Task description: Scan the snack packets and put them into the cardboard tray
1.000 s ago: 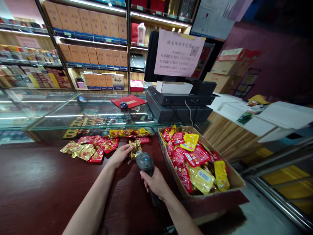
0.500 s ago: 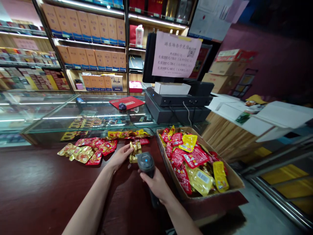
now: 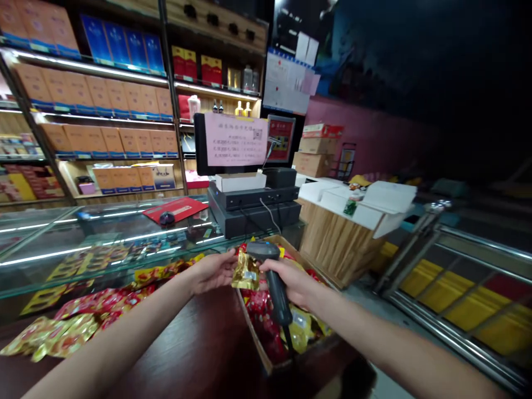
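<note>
Over the open brown cardboard box (image 3: 255, 336), keep the shiny gold foil packet (image 3: 244, 270) flat; right hand (image 3: 294, 281) grips the black handheld scanner (image 3: 278, 299), left hand's (image 3: 211, 272) hold unclear.

the left side of the room is filled by dark-framed shelving (image 3: 170, 94), lit by white light strips (image 3: 95, 68) and lined with orange boxes (image 3: 100, 94) and blue boxes (image 3: 115, 44). in front of it, a glass display case (image 3: 133, 221) is set along the dark reddish-brown tabletop (image 3: 183, 338). a monitor (image 3: 201, 144) is partly covered by a pink sheet (image 3: 233, 147). farther right, cartons (image 3: 313, 147) are stacked before a pink wall (image 3: 374, 133), and white boxes (image 3: 384, 205) are borne by a wood-grain cabinet (image 3: 328, 238). the grey floor (image 3: 386, 302) is bordered by a metal railing (image 3: 409, 252); the upper right is sunk in darkness.
</note>
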Motion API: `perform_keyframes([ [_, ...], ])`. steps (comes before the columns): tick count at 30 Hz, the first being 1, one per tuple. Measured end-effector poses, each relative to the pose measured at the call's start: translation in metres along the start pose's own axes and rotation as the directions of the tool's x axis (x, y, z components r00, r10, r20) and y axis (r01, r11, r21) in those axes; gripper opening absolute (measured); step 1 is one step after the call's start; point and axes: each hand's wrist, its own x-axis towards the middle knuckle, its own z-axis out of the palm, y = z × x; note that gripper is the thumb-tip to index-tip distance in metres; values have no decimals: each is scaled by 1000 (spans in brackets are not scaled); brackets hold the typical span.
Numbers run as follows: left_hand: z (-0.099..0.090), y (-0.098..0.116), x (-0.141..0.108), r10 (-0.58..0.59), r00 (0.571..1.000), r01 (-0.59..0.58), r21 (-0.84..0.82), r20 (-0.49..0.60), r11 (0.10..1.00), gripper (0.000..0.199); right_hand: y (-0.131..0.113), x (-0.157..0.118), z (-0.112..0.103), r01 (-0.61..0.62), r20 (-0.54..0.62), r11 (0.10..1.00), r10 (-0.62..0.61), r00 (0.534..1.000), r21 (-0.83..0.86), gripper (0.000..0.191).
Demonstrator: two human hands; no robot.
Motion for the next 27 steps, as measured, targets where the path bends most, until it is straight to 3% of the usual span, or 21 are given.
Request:
perform_keyframes([
  [3,26,26,36,-50,999,51,-15,16,999,47,-27,12,-28,80,-60,997,-80,995,9,7],
  [6,45,38,69,-58,998,57,21,13,998,58,-46,22,-52,107,-105,994,-103,989,38,5],
  [10,41,39,86,-57,998,60,149,-25,987,64,-53,26,-71,142,-287,989,-144,947,-29,5],
  [12,25,38,79,-33,999,37,185,-21,982,63,-49,25,-72,158,-328,986,-165,930,-50,6],
  [15,-9,40,52,7,998,7,213,-65,977,59,-38,20,-63,127,-294,990,-137,946,-53,9],
  [21,-82,37,-14,37,958,10,164,-284,986,48,-7,20,-13,177,11,983,-178,984,58,10],
  [24,-112,28,-37,161,880,-27,293,-447,956,46,9,34,19,87,119,994,-95,988,72,8],
  [27,-142,16,-54,447,730,5,659,-516,752,43,26,57,53,68,78,997,-65,995,-44,7],
])
